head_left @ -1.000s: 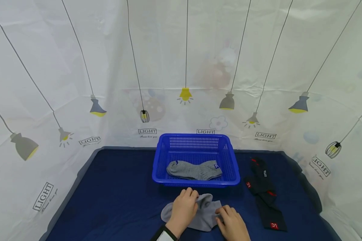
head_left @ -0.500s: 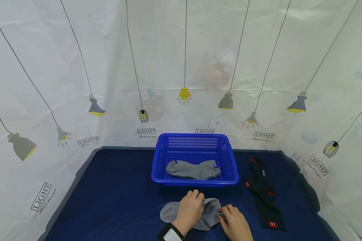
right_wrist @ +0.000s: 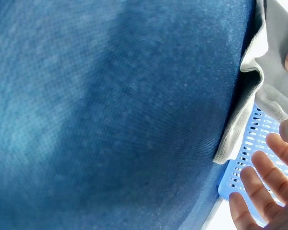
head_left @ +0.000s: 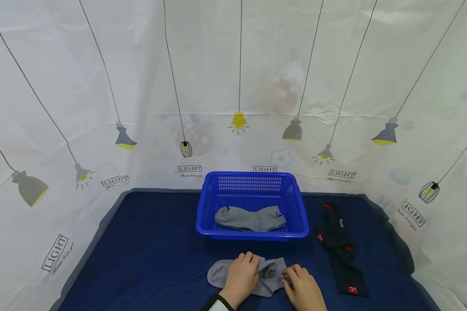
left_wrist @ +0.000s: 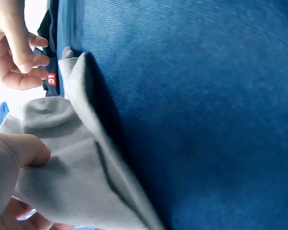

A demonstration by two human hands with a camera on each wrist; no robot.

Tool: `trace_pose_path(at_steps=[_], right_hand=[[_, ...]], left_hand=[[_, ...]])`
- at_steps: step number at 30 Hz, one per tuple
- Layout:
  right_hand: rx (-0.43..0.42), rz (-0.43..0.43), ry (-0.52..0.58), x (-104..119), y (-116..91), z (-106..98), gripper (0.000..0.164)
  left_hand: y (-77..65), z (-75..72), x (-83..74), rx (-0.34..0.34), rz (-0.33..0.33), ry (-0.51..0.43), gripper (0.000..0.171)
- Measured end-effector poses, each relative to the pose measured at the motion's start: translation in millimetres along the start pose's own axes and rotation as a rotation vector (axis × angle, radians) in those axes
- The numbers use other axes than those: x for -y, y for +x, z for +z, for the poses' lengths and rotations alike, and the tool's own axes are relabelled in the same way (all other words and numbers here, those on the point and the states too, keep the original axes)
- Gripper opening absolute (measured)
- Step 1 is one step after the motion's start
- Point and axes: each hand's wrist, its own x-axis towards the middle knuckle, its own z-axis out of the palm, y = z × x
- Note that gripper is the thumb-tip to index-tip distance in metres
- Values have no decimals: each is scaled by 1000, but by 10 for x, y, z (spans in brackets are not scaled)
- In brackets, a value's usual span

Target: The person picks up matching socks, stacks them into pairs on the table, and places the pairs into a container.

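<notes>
A grey sock (head_left: 272,280) lies flat on the dark blue cloth in front of the basket, its toe to the left and its cuff to the right. My left hand (head_left: 241,274) is over the middle of it. In the left wrist view, the left thumb (left_wrist: 34,151) presses on the grey fabric, with the fingers at its far edge, pinching it. My right hand (head_left: 302,287) hovers beside the cuff. Its fingers (right_wrist: 261,184) are spread and loosely bent in the right wrist view, with nothing between them.
A blue plastic basket (head_left: 253,236) stands behind the sock, holding a pair of ribbed grey socks (head_left: 251,219). Black socks with red labels (head_left: 340,246) lie on the cloth (head_left: 140,259) to the right. A printed white sheet (head_left: 218,77) hangs around the back and sides.
My left hand shifted right, then slightly back toward me and left, with the sock's fabric rearranged under it. My right hand moved slightly right. The basket and black socks stayed in place.
</notes>
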Motion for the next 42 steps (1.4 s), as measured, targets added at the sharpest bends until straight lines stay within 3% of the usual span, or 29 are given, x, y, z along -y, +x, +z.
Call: trace_pose_path(at_steps=[14, 22, 30, 37, 42], right_hand=[[10, 18, 8, 14, 22, -40, 19], [31, 31, -4, 10, 29, -37, 18], [0, 5, 2, 3, 31, -13, 21], [-10, 0, 10, 3, 40, -7, 20], [-26, -13, 18, 8, 56, -11, 20]], left_hand=[[203, -291, -182, -121, 131, -4, 23], [219, -192, -279, -37, 159, 45, 27], [147, -58, -260, -23, 151, 67, 20], [116, -107, -236, 13, 160, 70, 21], [75, -186, -174, -41, 193, 61, 22]])
